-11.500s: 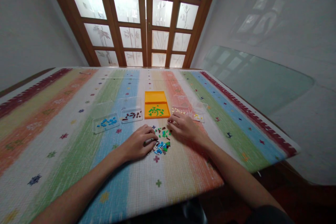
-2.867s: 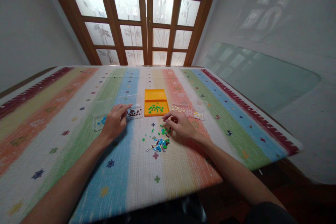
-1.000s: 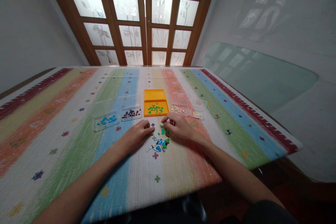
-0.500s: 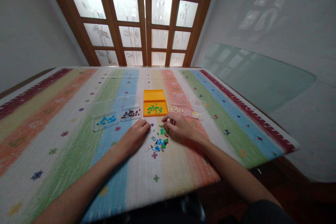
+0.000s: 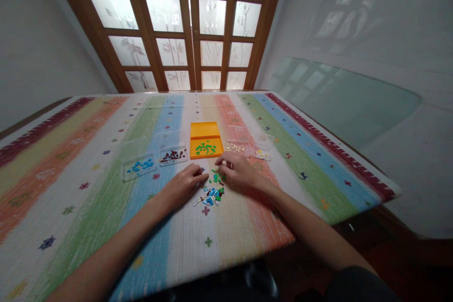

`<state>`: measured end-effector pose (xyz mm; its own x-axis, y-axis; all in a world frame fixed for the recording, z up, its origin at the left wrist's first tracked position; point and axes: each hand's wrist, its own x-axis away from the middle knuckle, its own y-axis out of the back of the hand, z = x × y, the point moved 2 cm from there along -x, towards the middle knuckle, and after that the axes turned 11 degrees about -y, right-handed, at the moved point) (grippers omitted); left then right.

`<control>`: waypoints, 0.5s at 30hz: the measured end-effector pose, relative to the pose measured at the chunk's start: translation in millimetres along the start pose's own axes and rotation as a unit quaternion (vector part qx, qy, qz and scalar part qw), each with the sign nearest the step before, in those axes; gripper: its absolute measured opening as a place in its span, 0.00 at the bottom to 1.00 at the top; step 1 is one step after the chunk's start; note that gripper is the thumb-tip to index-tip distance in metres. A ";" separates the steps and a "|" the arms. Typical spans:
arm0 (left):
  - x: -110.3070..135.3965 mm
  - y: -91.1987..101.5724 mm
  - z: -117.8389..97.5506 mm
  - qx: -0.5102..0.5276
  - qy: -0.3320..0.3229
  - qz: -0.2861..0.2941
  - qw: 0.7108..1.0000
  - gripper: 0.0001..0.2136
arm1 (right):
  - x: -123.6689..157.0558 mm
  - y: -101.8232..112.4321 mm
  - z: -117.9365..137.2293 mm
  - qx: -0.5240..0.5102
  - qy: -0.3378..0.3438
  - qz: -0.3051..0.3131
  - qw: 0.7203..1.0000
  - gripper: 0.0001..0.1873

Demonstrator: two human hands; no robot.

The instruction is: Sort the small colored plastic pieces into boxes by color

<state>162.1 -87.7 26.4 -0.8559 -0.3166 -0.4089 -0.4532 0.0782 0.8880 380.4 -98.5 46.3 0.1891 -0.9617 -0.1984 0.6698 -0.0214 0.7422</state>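
A small heap of mixed tiny bricks (image 5: 211, 192), green, blue and grey, lies on the striped tablecloth (image 5: 106, 188) between my hands. My left hand (image 5: 181, 186) rests to the left of the heap, fingers curled and fingertips down at its upper left edge. My right hand (image 5: 238, 173) lies to the right, fingertips pinched at the green pieces on the heap's far side. What either pinch holds is too small to see. Beyond the heap stands an orange tray (image 5: 205, 144) with green pieces in it.
A row of clear boxes flanks the orange tray: blue pieces (image 5: 138, 168), dark red pieces (image 5: 172, 155), pale pieces (image 5: 238, 148) and yellow pieces (image 5: 262, 154). A wooden glazed door (image 5: 198, 23) stands behind the table. The table's front edge is near my body.
My left hand came back from the dark red box to the heap. Over the last second both hands stay at the heap, shifting only slightly; the camera has drifted a little.
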 end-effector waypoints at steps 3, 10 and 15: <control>-1.3 -1.3 -0.4 -0.025 -0.004 0.009 1.000 0.12 | 0.0 0.2 -0.2 0.001 0.002 0.001 1.000 0.09; -2.5 -1.2 -2.7 -0.017 0.024 0.000 1.000 0.10 | 0.3 -0.2 0.3 0.005 0.010 -0.006 1.000 0.10; -3.2 -1.4 -1.7 -0.004 0.059 -0.013 0.998 0.10 | -0.5 1.2 0.4 0.007 0.019 0.005 1.000 0.09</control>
<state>166.0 -88.5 26.9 -0.8083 -0.4278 -0.4046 -0.4722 0.0604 0.8794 380.8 -98.2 47.6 0.2228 -0.9507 -0.2155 0.6576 -0.0166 0.7532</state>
